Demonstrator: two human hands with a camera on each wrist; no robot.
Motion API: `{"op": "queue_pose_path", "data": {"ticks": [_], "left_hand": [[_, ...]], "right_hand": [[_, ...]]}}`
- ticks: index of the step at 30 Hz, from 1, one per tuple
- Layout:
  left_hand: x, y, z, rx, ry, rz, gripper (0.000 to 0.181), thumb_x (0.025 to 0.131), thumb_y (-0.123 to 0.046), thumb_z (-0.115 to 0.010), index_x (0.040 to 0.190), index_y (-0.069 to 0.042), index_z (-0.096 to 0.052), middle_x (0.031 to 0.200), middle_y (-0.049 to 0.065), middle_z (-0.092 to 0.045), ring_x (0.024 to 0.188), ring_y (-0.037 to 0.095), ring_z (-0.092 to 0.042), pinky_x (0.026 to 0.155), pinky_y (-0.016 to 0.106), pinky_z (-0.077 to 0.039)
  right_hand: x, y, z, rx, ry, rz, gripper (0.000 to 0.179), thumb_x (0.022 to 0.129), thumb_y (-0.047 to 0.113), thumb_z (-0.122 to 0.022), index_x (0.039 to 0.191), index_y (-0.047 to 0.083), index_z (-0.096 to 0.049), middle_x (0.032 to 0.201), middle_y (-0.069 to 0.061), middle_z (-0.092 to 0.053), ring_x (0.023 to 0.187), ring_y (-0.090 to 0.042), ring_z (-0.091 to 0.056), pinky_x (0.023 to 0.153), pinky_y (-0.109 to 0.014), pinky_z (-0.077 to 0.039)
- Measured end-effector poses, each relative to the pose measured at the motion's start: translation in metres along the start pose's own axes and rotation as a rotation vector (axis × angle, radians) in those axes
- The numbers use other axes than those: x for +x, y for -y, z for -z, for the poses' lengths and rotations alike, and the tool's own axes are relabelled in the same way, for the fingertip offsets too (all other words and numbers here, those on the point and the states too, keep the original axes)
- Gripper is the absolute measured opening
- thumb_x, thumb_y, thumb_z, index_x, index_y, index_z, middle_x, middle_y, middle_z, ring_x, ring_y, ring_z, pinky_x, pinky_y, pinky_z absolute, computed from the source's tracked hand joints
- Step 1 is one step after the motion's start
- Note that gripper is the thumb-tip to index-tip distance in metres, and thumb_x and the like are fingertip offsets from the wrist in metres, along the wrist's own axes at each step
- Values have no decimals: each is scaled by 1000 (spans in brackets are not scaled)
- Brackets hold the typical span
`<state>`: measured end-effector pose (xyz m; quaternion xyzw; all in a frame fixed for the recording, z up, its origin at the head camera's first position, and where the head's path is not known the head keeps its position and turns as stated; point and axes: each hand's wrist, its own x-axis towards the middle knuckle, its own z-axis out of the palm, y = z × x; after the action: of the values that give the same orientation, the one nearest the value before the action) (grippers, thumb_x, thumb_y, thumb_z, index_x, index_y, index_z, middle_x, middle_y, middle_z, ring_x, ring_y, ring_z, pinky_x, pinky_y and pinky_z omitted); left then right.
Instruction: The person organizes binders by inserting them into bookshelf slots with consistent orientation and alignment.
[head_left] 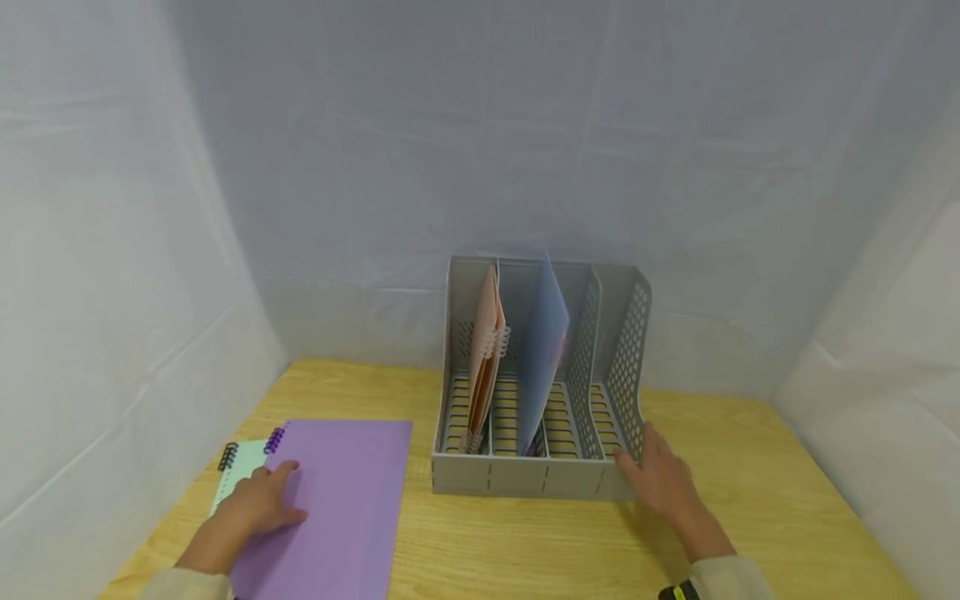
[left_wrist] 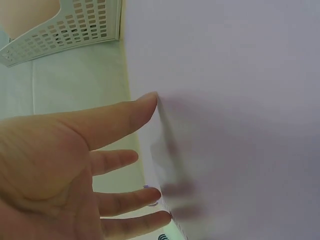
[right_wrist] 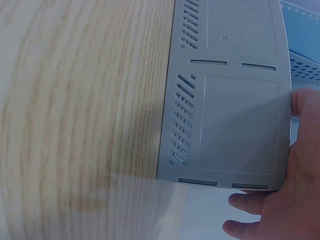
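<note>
A purple spiral notebook lies flat on the left of the table, partly covering a mint-green spiral notebook. Over its left edge is my left hand, thumb and fingers spread; in the left wrist view its fingertips are at the purple cover's edge. To the right stands a grey file rack with several upright slots. My right hand grips its front right corner, thumb over the front lip and fingers along the outer side; some fingers are hidden behind the rack in the right wrist view.
Pink spiral notebooks lean in the rack's left slots, and a blue folder or notebook stands tilted near the middle. The wooden table is bordered by white sheeting at the back and both sides.
</note>
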<state>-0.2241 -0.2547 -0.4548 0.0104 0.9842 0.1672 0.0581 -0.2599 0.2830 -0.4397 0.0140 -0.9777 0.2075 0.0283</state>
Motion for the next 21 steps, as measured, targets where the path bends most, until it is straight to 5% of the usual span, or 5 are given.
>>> {"op": "queue_pose_path", "data": {"ticks": [8,21], "left_hand": [[-1,1,0,11,22,80,87,74,-44,-80,133,6,-40,113,47,-42,100,65,-46,75,69,-46],[3,8,-3,47,29,87,98,69,-56,-79,133,7,-40,112,51,-40,104,69,-40,76,73,-43]], "right_hand": [[-2,1,2,43,-8,17,79,102,41,-38,145,-18,-10,147,-41,-23,129,-57,-34,102,-67,-31],[-2,-1,1,106,24,-7,82,102,44,-36,147,-16,-4,151,-38,-15,135,-55,-22,106,-66,-26]]}}
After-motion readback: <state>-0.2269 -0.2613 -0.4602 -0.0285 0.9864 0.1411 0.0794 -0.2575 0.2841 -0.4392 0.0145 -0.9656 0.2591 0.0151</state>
